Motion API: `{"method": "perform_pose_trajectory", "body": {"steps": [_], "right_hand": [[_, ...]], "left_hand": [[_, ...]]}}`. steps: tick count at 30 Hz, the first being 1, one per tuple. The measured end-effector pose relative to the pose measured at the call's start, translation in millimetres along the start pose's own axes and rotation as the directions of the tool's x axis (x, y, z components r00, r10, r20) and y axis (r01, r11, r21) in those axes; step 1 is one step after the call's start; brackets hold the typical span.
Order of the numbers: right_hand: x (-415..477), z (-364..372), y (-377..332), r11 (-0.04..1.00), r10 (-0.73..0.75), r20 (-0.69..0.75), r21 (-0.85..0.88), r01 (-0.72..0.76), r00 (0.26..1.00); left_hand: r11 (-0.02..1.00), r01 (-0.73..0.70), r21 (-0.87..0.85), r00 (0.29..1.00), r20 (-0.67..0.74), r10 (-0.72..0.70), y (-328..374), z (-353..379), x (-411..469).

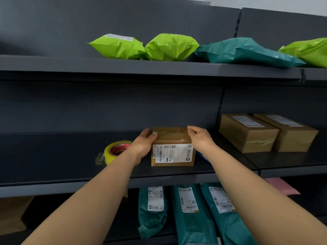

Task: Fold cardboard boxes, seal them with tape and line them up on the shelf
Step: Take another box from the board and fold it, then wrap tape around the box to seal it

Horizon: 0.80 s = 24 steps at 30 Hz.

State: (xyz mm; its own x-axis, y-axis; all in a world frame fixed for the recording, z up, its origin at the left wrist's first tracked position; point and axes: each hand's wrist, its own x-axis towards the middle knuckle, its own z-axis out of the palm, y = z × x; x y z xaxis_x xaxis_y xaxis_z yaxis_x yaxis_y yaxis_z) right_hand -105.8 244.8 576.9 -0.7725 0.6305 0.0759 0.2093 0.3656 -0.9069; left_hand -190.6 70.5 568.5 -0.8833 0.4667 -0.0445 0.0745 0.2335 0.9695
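Three dark grey shelf (53, 156) levels fill the view. On the middle level, two long sealed cardboard boxes (247, 133) lie right of the small taped cardboard box (172, 147), which sits near the front edge with its shipping label (172, 153) facing out. The left hand (144, 144) lies spread against this box's left side, and the right hand (200, 138) has its fingers loosely curled at the box's upper right edge. A roll of clear tape (115, 151) stands just left of the box, behind the left wrist.
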Motion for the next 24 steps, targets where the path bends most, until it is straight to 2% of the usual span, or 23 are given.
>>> {"method": "perform_pose_trajectory", "body": {"steps": [5,9,12,14,17,20,24], "right_hand": [[-8.8,-3.7,-17.5,0.996,-0.078,-0.062,-0.049,0.075,0.995],[-19.1,7.2,-27.6,0.981,-0.168,-0.067,-0.107,0.16,0.983],[-30.0,28.3,-38.7,0.935,-0.314,-0.095,-0.202,0.291,0.945],[-38.8,49.3,-49.0,0.901,-0.404,-0.074,-0.203,0.383,0.912],[-50.5,86.2,-60.4,0.888,-0.418,0.113,-0.157,0.432,0.901],[-57.8,120.1,-62.7,0.863,-0.335,0.378,-0.245,0.442,0.863],[-53.6,149.2,-56.0,0.822,-0.219,0.492,-0.372,0.431,0.843]], "left_hand": [[0.997,-0.019,0.07,1.0,-0.012,0.019,5.9,-14.5,-2.7],[1.0,0.003,0.028,0.998,-0.056,-0.001,4.5,-37.1,-10.1],[1.0,0.017,-0.013,0.991,-0.135,-0.018,0.6,-61.7,-15.4],[1.0,0.019,-0.001,0.978,-0.207,-0.019,-5.9,-80.5,-16.8],[0.996,0.057,0.075,0.958,-0.286,-0.033,-18.2,-105.6,-26.6],[0.99,0.12,0.078,0.941,-0.326,-0.088,-35.4,-125.9,-35.0],[0.983,0.18,0.046,0.925,-0.347,-0.153,-55.6,-142.1,-37.9]]}}
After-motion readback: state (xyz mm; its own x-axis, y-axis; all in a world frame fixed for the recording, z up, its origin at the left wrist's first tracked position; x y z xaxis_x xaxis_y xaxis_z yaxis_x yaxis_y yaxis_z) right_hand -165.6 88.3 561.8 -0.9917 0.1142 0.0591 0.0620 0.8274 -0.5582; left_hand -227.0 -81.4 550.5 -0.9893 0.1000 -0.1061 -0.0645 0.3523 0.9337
